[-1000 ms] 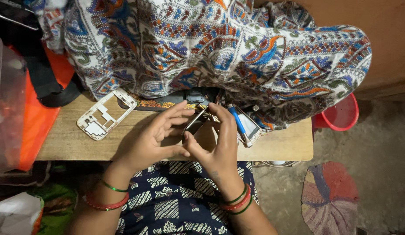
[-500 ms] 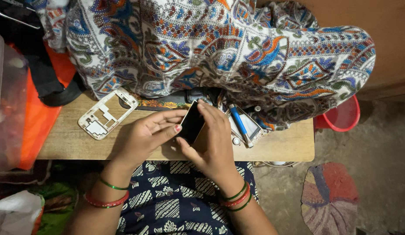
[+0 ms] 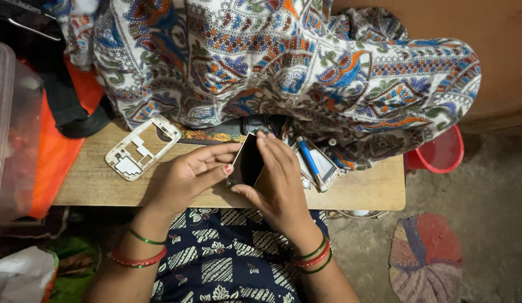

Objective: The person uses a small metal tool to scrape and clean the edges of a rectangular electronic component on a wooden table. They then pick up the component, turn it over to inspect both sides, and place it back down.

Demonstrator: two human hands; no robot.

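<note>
Over a low wooden table [image 3: 362, 193] both hands hold a small black phone [image 3: 248, 161], tilted with its dark face toward me. My left hand [image 3: 190, 174] grips its left edge with fingertips and thumb. My right hand [image 3: 280, 182] cradles its right side, fingers curled over the top edge. A white plastic phone frame [image 3: 142, 147] lies on the table to the left. Just right of my hands lies a blue-handled screwdriver [image 3: 309, 160] across another white phone part [image 3: 325, 168].
A large patterned cloth [image 3: 283, 62] is heaped over the table's far side. A clear plastic box [image 3: 11, 129] and orange fabric [image 3: 61, 146] sit at left. A red bucket [image 3: 440, 151] and a woven round mat [image 3: 426, 261] are on the floor at right.
The phone was held low between both hands; it has been turned up so its dark face shows. My right fingers moved over its top edge.
</note>
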